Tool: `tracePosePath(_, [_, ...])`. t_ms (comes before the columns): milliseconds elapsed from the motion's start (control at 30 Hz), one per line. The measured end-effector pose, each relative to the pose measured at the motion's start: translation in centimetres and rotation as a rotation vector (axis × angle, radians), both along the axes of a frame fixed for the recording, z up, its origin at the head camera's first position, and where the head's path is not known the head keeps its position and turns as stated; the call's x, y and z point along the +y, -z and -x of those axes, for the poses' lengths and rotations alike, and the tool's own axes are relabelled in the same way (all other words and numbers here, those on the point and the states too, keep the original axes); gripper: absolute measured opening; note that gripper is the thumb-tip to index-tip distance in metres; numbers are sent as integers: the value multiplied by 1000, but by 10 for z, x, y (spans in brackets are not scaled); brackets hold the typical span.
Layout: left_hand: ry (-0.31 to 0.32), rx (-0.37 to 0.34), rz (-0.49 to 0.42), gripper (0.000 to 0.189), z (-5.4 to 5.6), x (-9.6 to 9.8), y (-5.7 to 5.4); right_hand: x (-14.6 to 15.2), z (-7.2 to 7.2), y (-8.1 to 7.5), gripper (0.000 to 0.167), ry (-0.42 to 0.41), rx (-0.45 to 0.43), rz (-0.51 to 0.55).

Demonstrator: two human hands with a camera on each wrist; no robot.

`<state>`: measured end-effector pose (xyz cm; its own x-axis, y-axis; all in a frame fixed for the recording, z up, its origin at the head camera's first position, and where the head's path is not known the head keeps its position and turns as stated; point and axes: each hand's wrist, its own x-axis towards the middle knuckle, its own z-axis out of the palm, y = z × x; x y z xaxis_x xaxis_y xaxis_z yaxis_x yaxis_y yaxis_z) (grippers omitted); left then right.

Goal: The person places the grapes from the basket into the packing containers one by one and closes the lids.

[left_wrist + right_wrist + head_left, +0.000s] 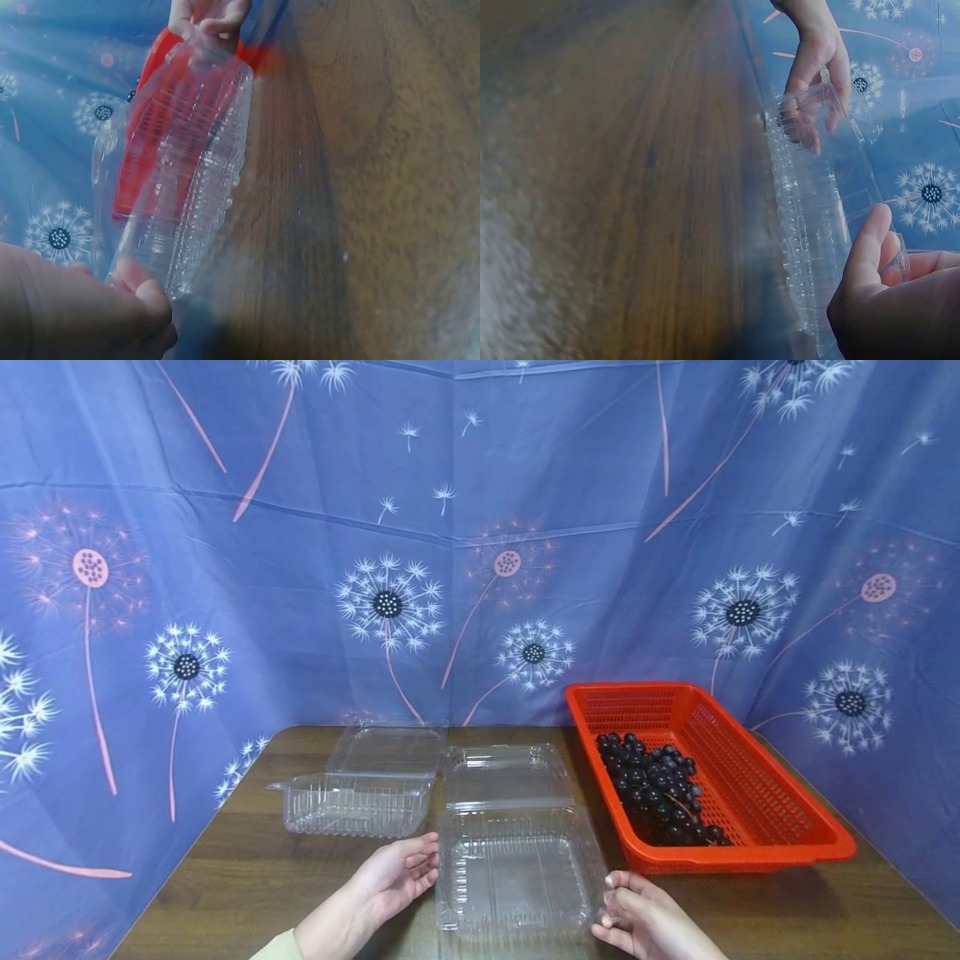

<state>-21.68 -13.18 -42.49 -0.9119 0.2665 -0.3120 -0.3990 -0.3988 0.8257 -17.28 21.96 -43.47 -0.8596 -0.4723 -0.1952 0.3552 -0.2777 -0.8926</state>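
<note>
An open, hinged clear plastic clamshell box (517, 877) lies between the hands in the head view, its lid (506, 772) folded back away from the person. My left hand (397, 877) is at the box's left side, its loosely extended fingers right at the wall. On the other side, my right hand (648, 914) pinches the rim near the front right corner. In the right wrist view, the right thumb (870, 240) and fingers close on a clear tab at the edge. The box's inside shows no contents.
A second open clear clamshell box (356, 806) stands at the left on the wooden table (232, 868). To the right, a red perforated basket (750, 857) holds dark grapes (652, 785). Blue dandelion-patterned cloth (480, 468) hangs behind the table.
</note>
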Motion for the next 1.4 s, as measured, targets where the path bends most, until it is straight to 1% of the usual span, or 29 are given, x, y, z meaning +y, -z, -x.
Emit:
tracePosePath(133, [39,5,-4,23,2,0,-1,-1,-2,0,17,-24,-5,1])
tracePosePath(333, [52,10,32,39,2,0,-3,-2,-4,2,16,-41,-34,10])
tracePosePath(400, [59,10,41,41,2,0,-3,-3,-5,3,15,-43,-47,8])
tracePosePath(467, [67,12,48,39,3,-1,-4,-3,-6,3,15,-51,-46,8])
tracePosePath(533, [75,17,59,31,3,-1,-4,-3,-7,3,14,-63,-46,8])
tracePosePath(600, [83,22,75,24,4,-1,-4,-3,-7,3,14,-81,-27,8])
tracePosePath(667, [91,25,91,20,5,-1,-5,-3,-8,2,13,-89,-15,-4])
tracePosePath(867, [97,34,125,26,5,0,-6,-2,-7,-2,12,-89,-7,-125])
tracePosePath(1000, [92,35,127,19,5,1,-7,-1,-7,-7,16,-110,36,-215])
tracePosePath(1100, [81,32,128,16,5,2,-8,1,-9,-13,18,-121,67,-306])
tracePosePath(1200, [67,29,130,15,5,2,-7,4,-10,-18,15,-158,115,-391])
tracePosePath(1267, [61,28,128,15,5,2,-6,7,-10,-22,12,-199,145,-415])
tracePosePath(1333, [55,25,126,16,4,2,-6,10,-10,-24,11,-246,200,-434])
tracePosePath(1400, [54,21,122,16,5,2,-6,11,-10,-29,11,-275,253,-481])
